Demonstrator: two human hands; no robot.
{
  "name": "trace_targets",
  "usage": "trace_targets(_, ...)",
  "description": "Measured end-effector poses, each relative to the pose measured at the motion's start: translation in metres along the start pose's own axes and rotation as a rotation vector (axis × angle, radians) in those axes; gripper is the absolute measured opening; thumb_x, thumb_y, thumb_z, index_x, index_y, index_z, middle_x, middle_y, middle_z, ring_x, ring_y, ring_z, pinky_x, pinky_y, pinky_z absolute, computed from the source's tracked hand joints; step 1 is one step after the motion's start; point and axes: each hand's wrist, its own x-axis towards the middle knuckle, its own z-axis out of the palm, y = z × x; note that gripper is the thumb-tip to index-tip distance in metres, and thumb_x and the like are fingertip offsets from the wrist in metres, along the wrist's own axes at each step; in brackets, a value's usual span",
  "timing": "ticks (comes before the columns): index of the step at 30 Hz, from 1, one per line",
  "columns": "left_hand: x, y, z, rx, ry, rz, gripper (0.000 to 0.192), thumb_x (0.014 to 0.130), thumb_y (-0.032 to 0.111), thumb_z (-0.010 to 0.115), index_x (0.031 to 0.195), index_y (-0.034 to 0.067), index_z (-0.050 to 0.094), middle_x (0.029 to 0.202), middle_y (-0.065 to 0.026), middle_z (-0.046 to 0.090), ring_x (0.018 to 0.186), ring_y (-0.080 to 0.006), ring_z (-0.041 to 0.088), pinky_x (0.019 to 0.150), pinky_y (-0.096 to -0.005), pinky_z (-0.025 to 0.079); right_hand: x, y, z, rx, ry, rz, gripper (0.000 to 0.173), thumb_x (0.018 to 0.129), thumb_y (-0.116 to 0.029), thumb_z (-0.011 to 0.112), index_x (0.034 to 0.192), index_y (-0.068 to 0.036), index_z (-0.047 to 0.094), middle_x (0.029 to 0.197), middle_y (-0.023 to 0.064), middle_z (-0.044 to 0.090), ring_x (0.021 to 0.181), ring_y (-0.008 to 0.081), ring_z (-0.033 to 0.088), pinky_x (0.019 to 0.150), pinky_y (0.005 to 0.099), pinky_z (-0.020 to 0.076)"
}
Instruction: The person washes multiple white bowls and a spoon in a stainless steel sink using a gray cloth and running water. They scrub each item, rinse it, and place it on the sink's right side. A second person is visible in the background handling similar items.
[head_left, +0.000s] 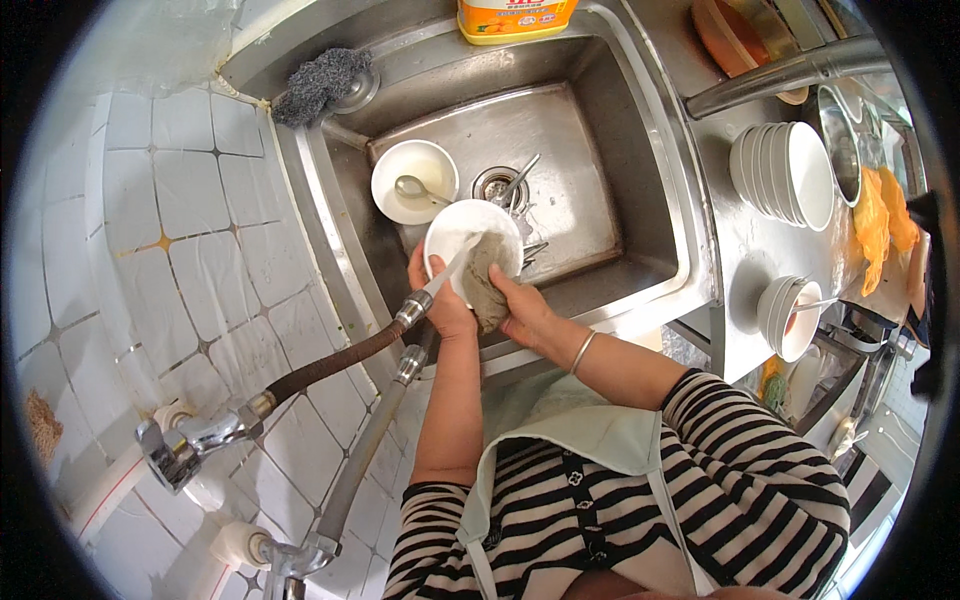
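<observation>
My left hand (450, 304) holds a white bowl (450, 229) by its near-left rim, tilted over the near part of a stainless steel sink. Water runs into the bowl from a flexible hose tap (416, 306). With my right hand (525, 311) I grip a grey-brown cloth (486, 289), which lies against the inside of the bowl. Behind it, a second white bowl (386, 180) rests in the sink with a metal spoon (410, 187) and some cloudy liquid. More metal spoons (523, 177) lie at the drain, partly hidden by the held bowl.
Steel wool (319, 82) sits on the sink's back left corner. A yellow detergent container (517, 22) stands on the back rim (420, 41). On the steel counter at right are stacked white bowls (810, 176), a smaller bowl stack (802, 330) and an orange cloth (874, 225). Another hose (367, 450) rises at left.
</observation>
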Motion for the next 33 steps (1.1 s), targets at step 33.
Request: trace_targets(33,-0.01,0.004,-0.001,-0.015,-0.161,-0.071,0.048,0.093,0.022,0.056,0.131,-0.003,0.043,0.122,-0.0121,0.054,0.111,-0.0209,0.052,0.096,-0.034,0.041,0.064,-0.022,-0.048,-0.808,0.127,-0.351,0.047,0.083,-0.032,0.058,0.107,0.009,0.06,0.099,0.0235,0.065,0.091,0.0303,0.064,0.079,0.0384,0.0514)
